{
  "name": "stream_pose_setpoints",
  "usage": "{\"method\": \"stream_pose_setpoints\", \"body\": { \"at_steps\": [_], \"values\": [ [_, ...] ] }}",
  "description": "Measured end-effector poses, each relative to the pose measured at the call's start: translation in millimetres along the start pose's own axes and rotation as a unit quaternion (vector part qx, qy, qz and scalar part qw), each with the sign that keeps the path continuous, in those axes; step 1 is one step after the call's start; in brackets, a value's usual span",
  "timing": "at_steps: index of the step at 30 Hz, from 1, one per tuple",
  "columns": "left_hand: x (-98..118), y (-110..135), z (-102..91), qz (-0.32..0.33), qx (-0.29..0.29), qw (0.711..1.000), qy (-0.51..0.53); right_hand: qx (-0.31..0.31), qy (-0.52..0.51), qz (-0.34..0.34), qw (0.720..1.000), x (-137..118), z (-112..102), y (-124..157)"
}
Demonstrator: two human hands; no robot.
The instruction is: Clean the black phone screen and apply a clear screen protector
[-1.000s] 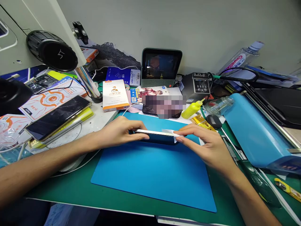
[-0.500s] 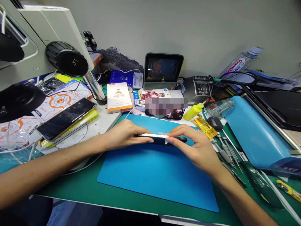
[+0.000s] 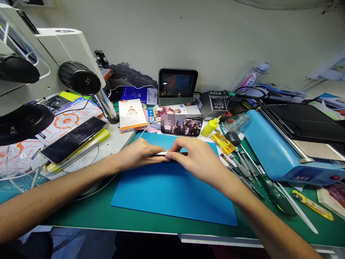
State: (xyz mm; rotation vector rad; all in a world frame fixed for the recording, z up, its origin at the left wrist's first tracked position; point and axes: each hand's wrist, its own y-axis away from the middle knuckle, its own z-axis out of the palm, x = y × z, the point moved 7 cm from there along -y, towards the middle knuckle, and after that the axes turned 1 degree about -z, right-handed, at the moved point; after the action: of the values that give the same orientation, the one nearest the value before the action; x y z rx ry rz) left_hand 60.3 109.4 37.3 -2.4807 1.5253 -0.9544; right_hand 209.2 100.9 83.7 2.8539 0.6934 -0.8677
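Note:
A phone (image 3: 161,154) stands on its long edge on the blue work mat (image 3: 172,190), seen edge-on as a thin silver strip. My left hand (image 3: 137,154) grips its left end with curled fingers. My right hand (image 3: 194,158) covers the right half, fingertips pinched along the top edge near the middle. Any cloth or paper under those fingers is hidden.
A microscope (image 3: 40,68) looms at the left over a dark phone (image 3: 72,138) on yellow packs. Behind the mat lie an orange-white box (image 3: 132,115), a phone playing video (image 3: 182,126), a small screen (image 3: 178,84) and a yellow bottle (image 3: 211,126). Screwdrivers (image 3: 242,169) and a blue machine (image 3: 272,147) sit at the right.
My right hand has slid leftwards along the phone's top edge, from its right end to about the middle; the white wipe it pinched is no longer visible. The camera has tilted up.

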Motion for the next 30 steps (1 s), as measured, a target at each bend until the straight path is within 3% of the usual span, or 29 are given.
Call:
{"method": "stream_pose_setpoints", "body": {
  "at_steps": [6, 9, 14, 18, 21, 25, 30],
  "values": [
    [0.2, -2.9, -2.2, -0.018, 0.019, 1.0, -0.009, 0.052, -0.008, 0.015, 0.999, 51.4, -36.0, 39.5],
    [-2.7, -3.4, -1.8, -0.034, 0.011, 0.999, 0.007, 0.071, 0.0, 0.026, 0.997, 62.6, -46.4, 43.2],
    [-6.8, -1.4, 1.5, -0.066, -0.011, 0.998, 0.022, -0.009, -0.051, 0.044, 0.998, 30.2, -15.1, 19.3],
    [-7.6, 0.2, 2.7, -0.045, -0.017, 0.999, -0.008, -0.007, -0.03, 0.062, 0.998, -6.4, 6.7, -5.2],
    [-10.0, 0.5, 1.8, -0.041, -0.007, 0.999, -0.027, -0.003, 0.016, 0.068, 0.998, -19.9, 13.4, -14.1],
    [-7.6, 0.6, 3.1, -0.037, -0.005, 0.998, -0.04, -0.004, -0.007, 0.061, 0.998, -13.1, 11.2, -7.7],
    [0.0, -0.9, 3.7, -0.018, 0.0, 0.997, -0.076, 0.002, -0.06, 0.074, 0.995, 21.1, -6.5, 14.5]
  ]
}}
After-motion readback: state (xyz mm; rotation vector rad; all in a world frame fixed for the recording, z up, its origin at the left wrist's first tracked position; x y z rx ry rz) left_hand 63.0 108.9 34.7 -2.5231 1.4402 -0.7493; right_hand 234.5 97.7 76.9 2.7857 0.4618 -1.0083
